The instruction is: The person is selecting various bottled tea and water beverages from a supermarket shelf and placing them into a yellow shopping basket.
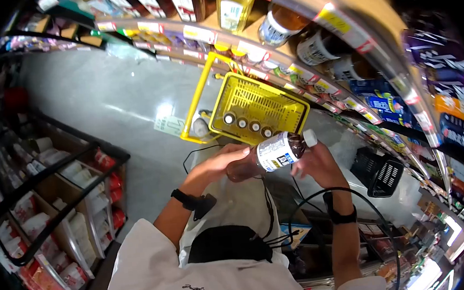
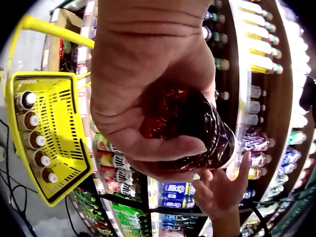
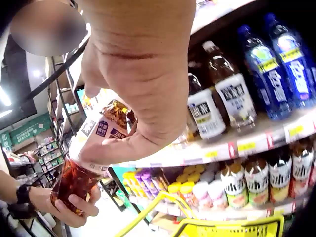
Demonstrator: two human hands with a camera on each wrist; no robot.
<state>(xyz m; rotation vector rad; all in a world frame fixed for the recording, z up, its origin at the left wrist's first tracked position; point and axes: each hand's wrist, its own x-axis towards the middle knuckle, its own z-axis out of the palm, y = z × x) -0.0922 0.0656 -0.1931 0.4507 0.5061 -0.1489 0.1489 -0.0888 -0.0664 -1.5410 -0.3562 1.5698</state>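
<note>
A brown bottle with a white and blue label [image 1: 276, 153] lies tilted in front of the body, its white cap pointing right. My left hand [image 1: 220, 163] grips its lower end; in the left wrist view the fingers of that hand [image 2: 153, 113] curl round dark plastic. Close to the cap end is my right hand [image 1: 320, 166], its fingers spread in the left wrist view. From the right wrist, the thumb [image 3: 111, 150] lies over the label; whether it presses there I cannot tell.
A yellow basket [image 1: 301, 106] with several capped bottles stands on the floor beyond the hands. Drink shelves [image 1: 233, 34] curve along the right. A black basket [image 1: 378, 171] is at the right, and a rack of packets [image 1: 56, 215] at the left.
</note>
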